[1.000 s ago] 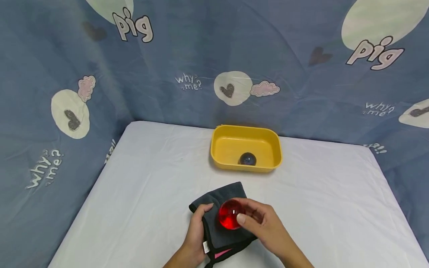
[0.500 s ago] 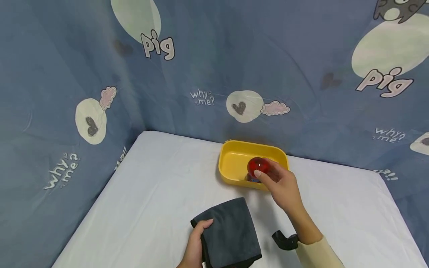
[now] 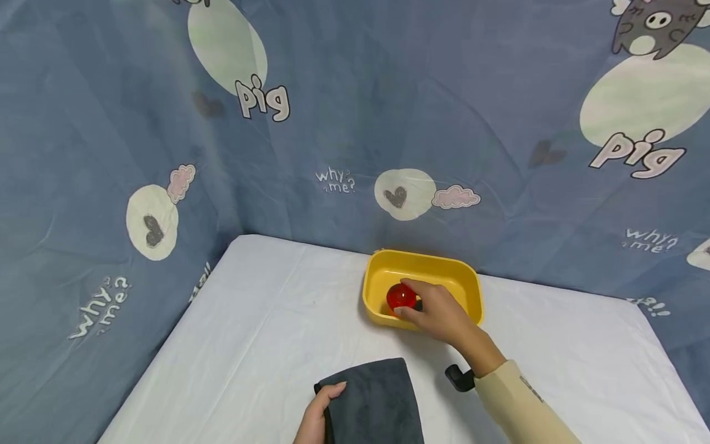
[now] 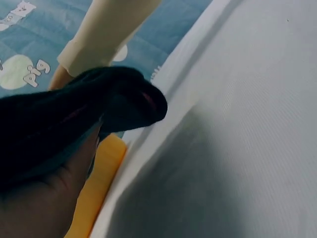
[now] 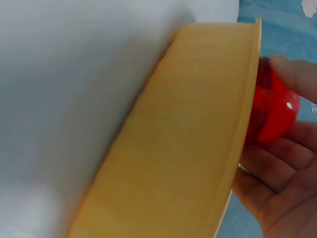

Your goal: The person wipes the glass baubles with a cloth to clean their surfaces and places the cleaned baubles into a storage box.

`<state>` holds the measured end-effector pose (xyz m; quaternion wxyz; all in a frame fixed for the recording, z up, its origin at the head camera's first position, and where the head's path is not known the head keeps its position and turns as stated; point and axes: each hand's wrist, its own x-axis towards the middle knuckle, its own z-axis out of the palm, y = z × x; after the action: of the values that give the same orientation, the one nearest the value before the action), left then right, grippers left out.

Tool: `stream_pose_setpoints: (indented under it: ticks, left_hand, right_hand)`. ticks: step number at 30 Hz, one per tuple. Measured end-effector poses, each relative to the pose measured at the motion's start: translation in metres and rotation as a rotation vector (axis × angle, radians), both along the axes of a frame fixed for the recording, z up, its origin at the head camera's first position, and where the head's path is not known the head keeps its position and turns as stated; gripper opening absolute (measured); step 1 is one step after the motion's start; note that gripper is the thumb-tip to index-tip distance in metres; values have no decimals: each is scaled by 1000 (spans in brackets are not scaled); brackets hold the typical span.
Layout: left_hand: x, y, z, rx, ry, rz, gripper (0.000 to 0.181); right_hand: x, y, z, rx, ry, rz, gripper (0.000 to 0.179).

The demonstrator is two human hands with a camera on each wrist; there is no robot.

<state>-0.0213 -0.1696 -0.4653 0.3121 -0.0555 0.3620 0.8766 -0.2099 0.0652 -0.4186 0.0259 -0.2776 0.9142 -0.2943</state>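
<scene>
Low inside the yellow plastic bin (image 3: 424,260), my right hand (image 3: 440,314) pinches a clear red ball (image 3: 400,297) between thumb and fingers. A dark ball (image 3: 418,304) lies in the bin behind the hand, mostly covered by it. In the right wrist view the red ball (image 5: 281,111) shows just past the bin's side wall (image 5: 183,124); whether it touches the bin floor is hidden. My left hand (image 3: 318,414) grips a folded dark grey cloth (image 3: 377,404) at its left edge, near the front. The left wrist view shows that cloth (image 4: 124,94) raised above the table.
A white sheet (image 3: 266,345) covers the table. Behind and to the left hangs a blue printed curtain (image 3: 310,123), close to the bin's back edge. A black strap piece (image 3: 459,377) sticks out at my right wrist by the beige sleeve (image 3: 516,398).
My right hand has carried the red ball from over the cloth forward and down into the bin. The left hand keeps the cloth near the front. The head view has tilted up.
</scene>
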Motion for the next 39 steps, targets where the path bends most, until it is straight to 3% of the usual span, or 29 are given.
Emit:
stream_pose_setpoints:
  ticks: [11,17,23,31,39]
  left_hand:
    - [-4,-3,-2,-48,-35,-17,47]
    - [-4,-5,-3,-102,-74,-13,43]
    - [-6,-11,-4,-144,-73,0,44]
    - [-6,-17,-6,-146,-68,8,46]
    - [-6,-21,-8,-149,-51,23,45]
  right_hand:
    - [-23,-13,14,200,-113,87,53]
    - [-31,-18,15,229,-209,94,42]
    - [-37,-27,20,259,-228,139,34]
    - [-38,-28,22,202,-296,138,22]
    - [-40,-29,8,136,-300,94,36]
